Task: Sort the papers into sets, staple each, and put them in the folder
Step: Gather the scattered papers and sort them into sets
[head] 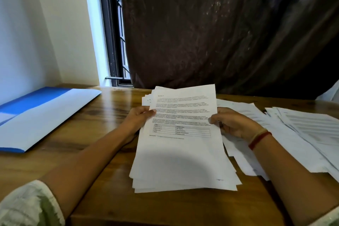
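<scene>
— Holding that stack of papers (pixel 181 152) near the front edge of the wooden table (pixel 110 203), you have a thing light but floppy; its lower sheets are fanned out, not squared, so they may slide apart.
— Yes, paper on paper is slippery. You do well to take it by the two long sides, about the middle, where it bends least.
— Your left hand (pixel 139 117) grips the left side: the thumb lies on the printed top page, the fingers are hidden behind it.
— Your right hand (pixel 233 125) pinches the right side in the same way, thumb in front, fingers curled under. So both hands are closed on the stack, not slack.
— Its far end is raised; whether the near end rests on the wood, I cannot tell.
— Further right, more loose sheets (pixel 302 134) lie spread and overlapping on the table.
— And at the far left the blue-and-white folder (pixel 45 114) lies open, well apart from your stack. I see no stapler.
</scene>
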Tool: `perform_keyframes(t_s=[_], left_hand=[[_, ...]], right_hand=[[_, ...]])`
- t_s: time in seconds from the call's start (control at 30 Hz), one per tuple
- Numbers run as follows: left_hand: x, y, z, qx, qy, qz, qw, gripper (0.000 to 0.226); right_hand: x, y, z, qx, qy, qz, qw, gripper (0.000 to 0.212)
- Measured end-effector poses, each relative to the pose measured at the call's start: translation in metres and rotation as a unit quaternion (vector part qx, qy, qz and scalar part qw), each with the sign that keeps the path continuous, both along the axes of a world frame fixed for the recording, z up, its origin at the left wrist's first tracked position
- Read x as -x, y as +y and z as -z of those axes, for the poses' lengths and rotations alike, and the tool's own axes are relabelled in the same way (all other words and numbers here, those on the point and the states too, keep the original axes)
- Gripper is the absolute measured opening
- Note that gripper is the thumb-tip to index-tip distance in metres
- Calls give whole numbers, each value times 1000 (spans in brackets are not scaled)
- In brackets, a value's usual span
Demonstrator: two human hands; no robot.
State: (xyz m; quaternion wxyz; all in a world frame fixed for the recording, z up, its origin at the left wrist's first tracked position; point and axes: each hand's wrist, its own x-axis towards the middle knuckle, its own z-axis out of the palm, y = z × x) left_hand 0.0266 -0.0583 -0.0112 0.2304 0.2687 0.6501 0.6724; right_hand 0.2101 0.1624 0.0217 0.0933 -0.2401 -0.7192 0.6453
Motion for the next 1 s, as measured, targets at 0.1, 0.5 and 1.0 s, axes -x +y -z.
perform_keyframes(t_s=[0.1,0.5,1.0], left_hand=[[2,-1,2,-10,8,18,1000,30],[1,-1,3,-85,48,14,995,49],[6,4,5,-115,16,28,993,47]], right_hand=[[-1,-3,1,6,-23,-16,1000,28],[-3,16,8,-57,114,238,963,23],[18,-6,20,-11,179,226,957,16]])
